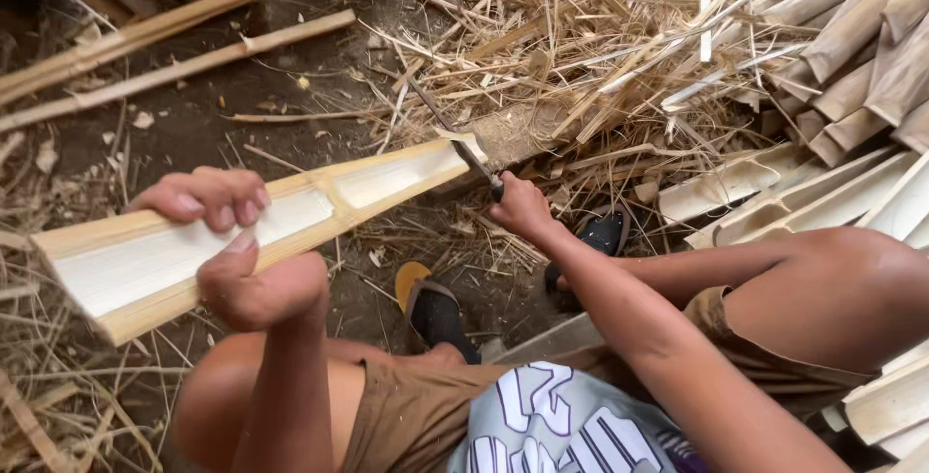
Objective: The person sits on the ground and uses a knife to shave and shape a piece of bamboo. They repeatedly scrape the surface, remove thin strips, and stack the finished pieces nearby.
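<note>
I see my left hand (242, 251) wrapped around a split bamboo half (261, 226), hollow side up, slanting across my knees. My right hand (521, 207) grips a knife (455, 139) whose blade sits at the bamboo's far end, possibly biting into it. Black sandals (440, 313) rest on the dirt floor (194, 125) beside a heap of shavings (600, 47) and stacked bamboo slats (852, 57).

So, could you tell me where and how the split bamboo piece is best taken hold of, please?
Grip the split bamboo piece near its wide near end, well away from the knife at the far tip. Come from the side, as the left hand does: thumb on one long edge, fingers over the other, since the hollow half-round spans both.
</note>
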